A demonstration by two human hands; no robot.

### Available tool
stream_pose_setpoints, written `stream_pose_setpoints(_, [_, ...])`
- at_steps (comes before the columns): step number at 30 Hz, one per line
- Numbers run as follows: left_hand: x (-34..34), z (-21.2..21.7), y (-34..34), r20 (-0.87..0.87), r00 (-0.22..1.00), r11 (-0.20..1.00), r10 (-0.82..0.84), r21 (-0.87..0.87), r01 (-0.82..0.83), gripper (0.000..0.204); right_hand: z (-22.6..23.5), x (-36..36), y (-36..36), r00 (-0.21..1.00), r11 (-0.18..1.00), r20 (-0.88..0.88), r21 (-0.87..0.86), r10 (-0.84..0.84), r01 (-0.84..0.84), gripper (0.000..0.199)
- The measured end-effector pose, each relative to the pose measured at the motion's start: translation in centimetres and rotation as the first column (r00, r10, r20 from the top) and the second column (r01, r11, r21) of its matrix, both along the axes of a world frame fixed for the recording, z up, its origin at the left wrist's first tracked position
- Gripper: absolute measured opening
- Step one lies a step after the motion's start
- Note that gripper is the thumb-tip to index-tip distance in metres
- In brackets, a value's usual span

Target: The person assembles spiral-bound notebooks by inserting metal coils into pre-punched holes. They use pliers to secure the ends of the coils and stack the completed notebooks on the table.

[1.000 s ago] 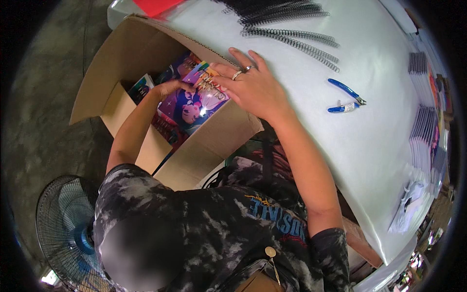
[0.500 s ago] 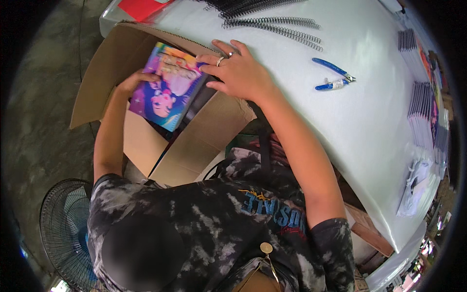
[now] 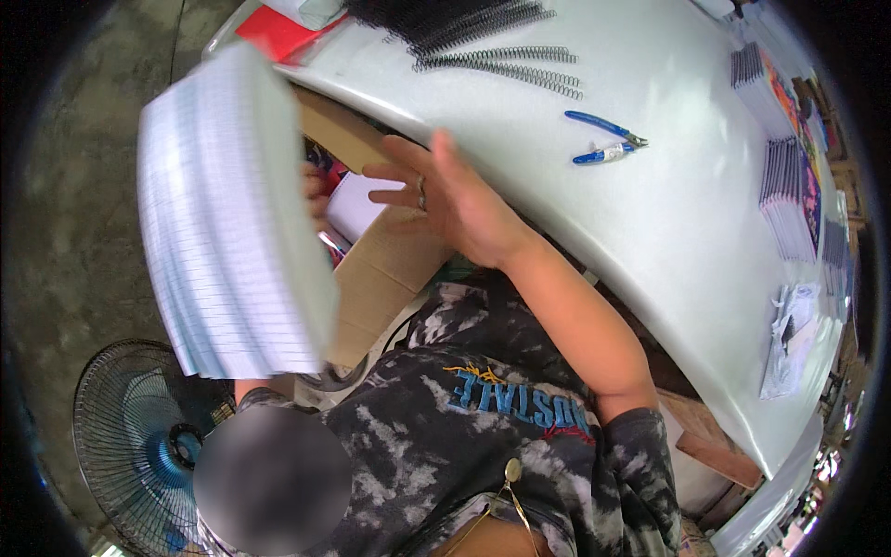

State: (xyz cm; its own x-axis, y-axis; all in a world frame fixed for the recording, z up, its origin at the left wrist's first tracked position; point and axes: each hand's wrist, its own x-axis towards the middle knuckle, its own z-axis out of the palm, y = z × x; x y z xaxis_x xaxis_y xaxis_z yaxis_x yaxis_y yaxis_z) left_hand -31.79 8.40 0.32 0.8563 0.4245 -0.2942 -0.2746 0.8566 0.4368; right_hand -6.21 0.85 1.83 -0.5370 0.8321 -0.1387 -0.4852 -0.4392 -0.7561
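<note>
A thick stack of lined white sheets [image 3: 232, 223] is raised on edge close to the camera, above the open cardboard box [image 3: 390, 269]. My left hand [image 3: 314, 190] grips its far side; only the fingertips show past the stack. My right hand [image 3: 445, 200] hovers beside the stack over the box rim, fingers spread, holding nothing, a ring on one finger. White and colourful covers show inside the box, behind the stack.
The white table [image 3: 668, 232] carries blue pliers [image 3: 603, 139], black spiral binding coils [image 3: 501, 65], a red sheet [image 3: 274, 32] and stacks of notebooks [image 3: 789, 195] at the right. A floor fan [image 3: 130, 436] stands at the lower left on the concrete floor.
The colourful-covered pad I held with both hands in the box has come up toward the camera, lined pages now facing me. My right hand has let go and opened.
</note>
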Motion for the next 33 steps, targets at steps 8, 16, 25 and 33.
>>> stream_pose_setpoints(8, [10.5, 5.3, -6.4, -0.508, 0.732, 0.784, 0.454, 0.619, -0.056, 0.043, -1.8, 6.4, -6.3, 0.899, 0.928, 0.232, 0.074, -0.371, 0.364, 0.099])
stream_pose_setpoints(16, [6.8, 3.4, -2.9, -0.169, 0.579, 0.263, 0.798, 0.961, -0.082, 0.043, -4.0, 9.4, -12.8, 0.744, 0.788, -0.331, -0.457, -0.58, 0.411, 0.052])
stream_pose_setpoints(25, [-15.1, -30.5, 9.2, -0.676, 0.175, 0.249, 0.715, 0.481, 0.84, 0.043, -1.8, 18.6, -17.2, 0.298, 0.289, 0.056, -0.124, -0.953, 0.949, 0.058])
stream_pose_setpoints(33, [-5.2, -24.6, 6.0, -0.902, 0.212, 0.582, 0.375, 0.407, 0.704, 0.06, -2.3, 22.5, -19.8, 0.153, 0.149, 0.235, -0.037, -0.96, 0.988, 0.054])
